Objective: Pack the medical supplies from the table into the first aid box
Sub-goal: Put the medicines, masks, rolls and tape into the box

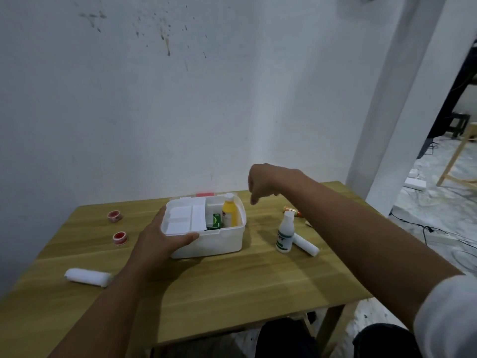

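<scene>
The open first aid box [206, 241] is sat mid-tabletop [232, 280] and is gripped at its near-left corner by the left hand [157, 244], thumb hooked along the front rim and fingers [162, 213] wrapped round the side. The right hand [263, 182] is held just above the box's right edge, fingers loosely curled downward and nothing clamped in them. A yellow bottle [229, 211] and green carton [217, 220] are already inside, while a white bottle [285, 235], two gauze rolls [87, 277] and two tape rolls [119, 237] are left out on the tabletop.
</scene>
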{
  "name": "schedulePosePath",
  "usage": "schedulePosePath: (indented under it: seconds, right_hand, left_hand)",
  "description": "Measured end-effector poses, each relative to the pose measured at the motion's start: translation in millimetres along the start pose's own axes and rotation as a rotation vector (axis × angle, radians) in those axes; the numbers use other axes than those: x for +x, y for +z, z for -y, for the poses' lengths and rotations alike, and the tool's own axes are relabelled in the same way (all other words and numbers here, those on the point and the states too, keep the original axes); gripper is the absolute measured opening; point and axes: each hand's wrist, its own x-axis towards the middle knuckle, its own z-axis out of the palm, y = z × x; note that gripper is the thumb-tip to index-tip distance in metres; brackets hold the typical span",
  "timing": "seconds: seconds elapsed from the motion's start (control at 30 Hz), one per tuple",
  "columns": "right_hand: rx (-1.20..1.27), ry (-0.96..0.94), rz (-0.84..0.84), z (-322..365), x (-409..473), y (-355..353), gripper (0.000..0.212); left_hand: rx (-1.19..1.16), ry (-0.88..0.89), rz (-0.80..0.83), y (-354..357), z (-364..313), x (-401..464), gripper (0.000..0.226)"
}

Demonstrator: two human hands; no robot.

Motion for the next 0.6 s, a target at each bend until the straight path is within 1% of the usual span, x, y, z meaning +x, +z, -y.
schedulePosePath:
  seconds: [0.1, 0.17, 0.23, 0.27, 0.33, 0.43, 0.6]
  right_hand:
    - [-0.157, 0.131, 0.18, -10.6, -27.7, -1.5, 0.044]
    - [-0.241, 0.18, 0.222, -16.0, -40.6, 7.7, 0.044]
    - [-0.208, 0.216, 0.237, -22.8, -43.5, 19.8, 0.037]
    - [-0.172, 0.221, 0.22, -27.1, -41.4, 24.2, 0.031]
    - [-0.081, 0.202, 0.119, -33.1, -36.5, 24.0, 0.022]
    - [0.045, 0.116, -0.045, -31.8, -28.6, 7.8, 0.023]
    - [0.211, -0.055, -0.268, -6.2, -23.2, -26.2, 0.023]
  left_hand:
    - [0.003, -0.001, 0.005, 0.1, 0.6, 0.1, 0.1]
    - [0.004, -0.002, 0.011, -0.1, -0.1, 0.0, 0.099]
    - [0.011, 0.004, 0.012, -0.4, -2.2, 0.8, 0.093]
    - [0.011, 0.004, 0.016, -0.5, -3.0, 0.9, 0.091]
    - [0.009, 0.002, 0.025, -1.1, -3.4, 1.2, 0.092]
    - [0.013, -0.009, 0.031, -1.8, 1.0, 2.6, 0.104]
    - [0.014, -0.003, 0.025, -1.0, 1.4, 2.3, 0.104]
